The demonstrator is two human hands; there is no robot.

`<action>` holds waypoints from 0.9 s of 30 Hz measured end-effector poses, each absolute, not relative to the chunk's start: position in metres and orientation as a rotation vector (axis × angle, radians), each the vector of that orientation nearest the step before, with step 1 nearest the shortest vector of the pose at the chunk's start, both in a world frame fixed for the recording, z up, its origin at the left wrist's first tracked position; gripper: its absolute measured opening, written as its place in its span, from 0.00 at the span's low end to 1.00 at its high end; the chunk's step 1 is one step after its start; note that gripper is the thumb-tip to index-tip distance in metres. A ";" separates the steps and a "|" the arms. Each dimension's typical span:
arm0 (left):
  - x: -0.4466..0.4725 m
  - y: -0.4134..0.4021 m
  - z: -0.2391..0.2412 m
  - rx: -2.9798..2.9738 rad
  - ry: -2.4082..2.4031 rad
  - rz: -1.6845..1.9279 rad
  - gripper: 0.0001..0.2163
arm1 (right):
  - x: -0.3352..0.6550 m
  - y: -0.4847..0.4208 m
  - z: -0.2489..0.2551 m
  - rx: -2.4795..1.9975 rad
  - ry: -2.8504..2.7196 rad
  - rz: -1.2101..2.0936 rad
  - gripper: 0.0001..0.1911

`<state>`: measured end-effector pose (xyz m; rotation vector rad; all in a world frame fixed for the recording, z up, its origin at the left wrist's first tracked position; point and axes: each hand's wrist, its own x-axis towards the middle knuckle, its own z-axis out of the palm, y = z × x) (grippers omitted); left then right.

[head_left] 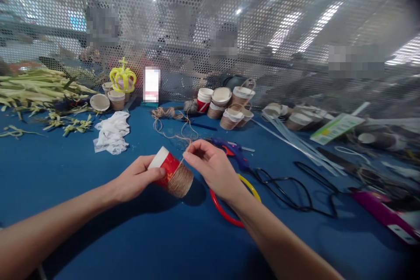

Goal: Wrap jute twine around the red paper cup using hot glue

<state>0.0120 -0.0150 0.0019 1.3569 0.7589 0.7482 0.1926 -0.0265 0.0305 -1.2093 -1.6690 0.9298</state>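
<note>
My left hand (141, 176) is closed around the upper part of a red and white paper cup (170, 167), which is held tilted above the table. Brown twine (180, 182) is wound round the cup's lower part in close rows. Between thumb and fingers, my right hand (213, 167) pinches the loose length of that twine just beside the cup. From there the strand runs back to a loose tangle of twine (169, 113) on the table. A blue glue gun (234, 152) lies behind my right hand.
A red and yellow ring (226, 216) lies under my right forearm. Twine-wrapped cups (231, 118) stand at the back, near clear glue sticks (295, 140) and a black cable (295, 197). Left are a white cloth (113, 131), a yellow crown (123, 76) and pale stalks (39, 87). Perforated metal screens the back.
</note>
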 end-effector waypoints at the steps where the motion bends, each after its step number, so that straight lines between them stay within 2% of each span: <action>1: 0.012 -0.015 0.001 1.363 0.757 0.751 0.09 | 0.193 -0.027 0.030 -1.215 -1.668 0.937 0.05; 27: 0.007 -0.018 -0.001 1.421 0.628 0.749 0.11 | 0.187 -0.029 0.026 -1.246 -1.487 1.227 0.06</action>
